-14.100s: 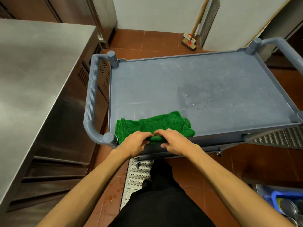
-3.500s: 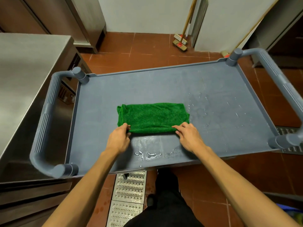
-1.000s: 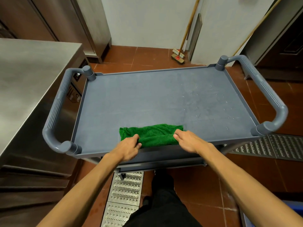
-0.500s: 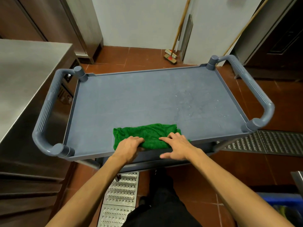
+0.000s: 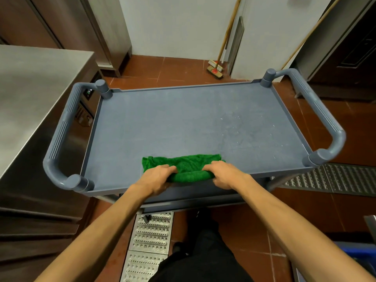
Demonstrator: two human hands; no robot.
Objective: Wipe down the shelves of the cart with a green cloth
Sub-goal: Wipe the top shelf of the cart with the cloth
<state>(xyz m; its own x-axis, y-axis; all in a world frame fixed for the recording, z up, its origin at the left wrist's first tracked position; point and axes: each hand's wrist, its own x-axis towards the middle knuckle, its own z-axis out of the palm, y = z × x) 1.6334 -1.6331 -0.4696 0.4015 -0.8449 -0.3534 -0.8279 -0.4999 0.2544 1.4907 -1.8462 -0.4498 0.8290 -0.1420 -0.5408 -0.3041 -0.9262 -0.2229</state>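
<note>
- Since a moment ago, your hands have bunched the green cloth (image 5: 187,167) up at the near edge of the top shelf (image 5: 183,127); before, your right hand lay flat on it.
- On the far left is the steel desk (image 5: 34,84). Nothing on it matters for this job.
- Next comes the left handle (image 5: 61,137) of the cart. It looks dry and has not been wiped, as far as you can tell.
- Your left hand (image 5: 156,179) is curled tight on the left end of the cloth, right at the shelf's near lip.
- The cloth sits in the middle of the near edge, folded into a thick roll between both hands.
- Your right hand (image 5: 225,175) is closed on the right end of the cloth, fingers tucked under.
- To do this step well, press the cloth flat and push it in long, straight lines. Overlap each line a bit.
- Farther right, small water drops (image 5: 236,127) sit on the shelf. Go there next, I think.
- The lower shelf (image 5: 193,197) peeks out under the top one. It probably needs wiping too.
</note>
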